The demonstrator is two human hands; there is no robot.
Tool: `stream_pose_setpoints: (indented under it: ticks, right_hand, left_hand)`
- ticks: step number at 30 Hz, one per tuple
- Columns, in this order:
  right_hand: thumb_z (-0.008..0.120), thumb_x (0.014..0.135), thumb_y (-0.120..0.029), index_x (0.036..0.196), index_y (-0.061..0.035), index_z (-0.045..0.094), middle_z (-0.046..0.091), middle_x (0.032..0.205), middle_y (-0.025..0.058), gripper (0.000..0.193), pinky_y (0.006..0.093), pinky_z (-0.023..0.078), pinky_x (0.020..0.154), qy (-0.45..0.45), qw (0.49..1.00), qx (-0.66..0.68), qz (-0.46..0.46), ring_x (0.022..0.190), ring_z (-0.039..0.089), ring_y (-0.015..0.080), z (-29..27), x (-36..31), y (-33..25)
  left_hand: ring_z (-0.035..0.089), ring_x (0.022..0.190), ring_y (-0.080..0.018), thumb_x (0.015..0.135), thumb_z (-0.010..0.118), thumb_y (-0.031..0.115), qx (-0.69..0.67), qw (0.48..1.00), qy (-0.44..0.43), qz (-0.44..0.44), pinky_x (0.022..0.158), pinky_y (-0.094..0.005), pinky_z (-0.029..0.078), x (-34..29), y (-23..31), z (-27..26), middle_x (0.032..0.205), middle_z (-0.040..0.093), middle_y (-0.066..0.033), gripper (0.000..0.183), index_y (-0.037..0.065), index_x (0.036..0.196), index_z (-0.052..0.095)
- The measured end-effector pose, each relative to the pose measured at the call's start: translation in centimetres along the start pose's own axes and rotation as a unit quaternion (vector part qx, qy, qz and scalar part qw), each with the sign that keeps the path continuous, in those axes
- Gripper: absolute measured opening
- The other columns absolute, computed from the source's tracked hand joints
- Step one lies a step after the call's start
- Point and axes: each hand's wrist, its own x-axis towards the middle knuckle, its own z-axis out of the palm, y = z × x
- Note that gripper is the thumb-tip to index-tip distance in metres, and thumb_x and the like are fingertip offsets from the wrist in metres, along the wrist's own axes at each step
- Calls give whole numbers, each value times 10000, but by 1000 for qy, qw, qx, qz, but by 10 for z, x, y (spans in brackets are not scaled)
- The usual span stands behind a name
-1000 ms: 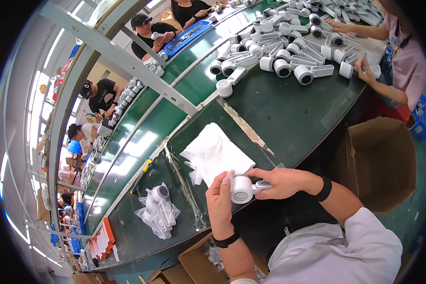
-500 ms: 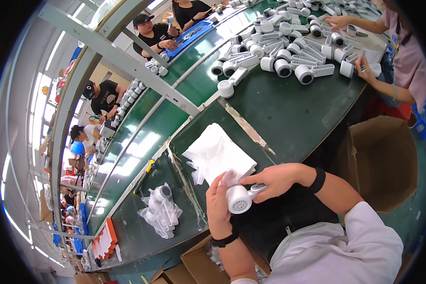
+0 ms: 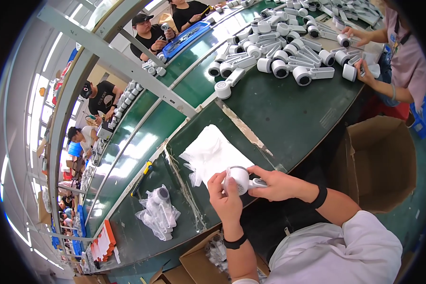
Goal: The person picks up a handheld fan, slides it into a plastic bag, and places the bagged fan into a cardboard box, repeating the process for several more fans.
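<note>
In front of my body I hold a white handheld device [image 3: 242, 176] with a round, drum-shaped head, a grille and a short handle. My left hand [image 3: 226, 195] is closed around its head, and something thin and clear, like film, shows by the fingers. The fingers of my right hand [image 3: 278, 184] grip the handle. Just beyond both hands lies a stack of thin white plastic bags [image 3: 215, 149] on the green worktable. Further left rests a similar device in a crumpled clear bag [image 3: 159, 213].
A big pile of the same devices [image 3: 288, 52] covers the far table. At the right another person's hands [image 3: 364, 71] handle some. A yellow-black utility knife [image 3: 142, 179] lies left, near orange-and-white strips [image 3: 105, 242]. An open cardboard box [image 3: 381, 161] stands right. More people sit across the conveyor [image 3: 175, 106].
Both hands have lifted the device slightly away from me and turned it, so its grille faces less toward me. Across the table, the person at the right has moved one hand onto another device.
</note>
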Motion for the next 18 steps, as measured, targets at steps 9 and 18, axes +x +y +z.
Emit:
stream_pose_setpoints:
  ticks: [9,18]
  right_hand:
    - [645,841,-342,1478,-172,272,678,874,157,758,342,522,615,-125,992,7,16,657,663,239,-24,-6,-6]
    - [624,833,-337,1555,-205,133,662,869,127,883,331,524,596,-163,975,-141,-46,634,636,221,-24,7,-5]
  left_hand:
    - [584,918,-183,1010,472,421,-59,995,-31,-71,741,-274,479,7,3,-21,1174,568,-100,493,-27,1177,598]
    - [591,1017,-207,996,428,530,-215,958,-124,-143,794,-308,506,8,4,-28,1209,566,-137,650,-59,1248,532]
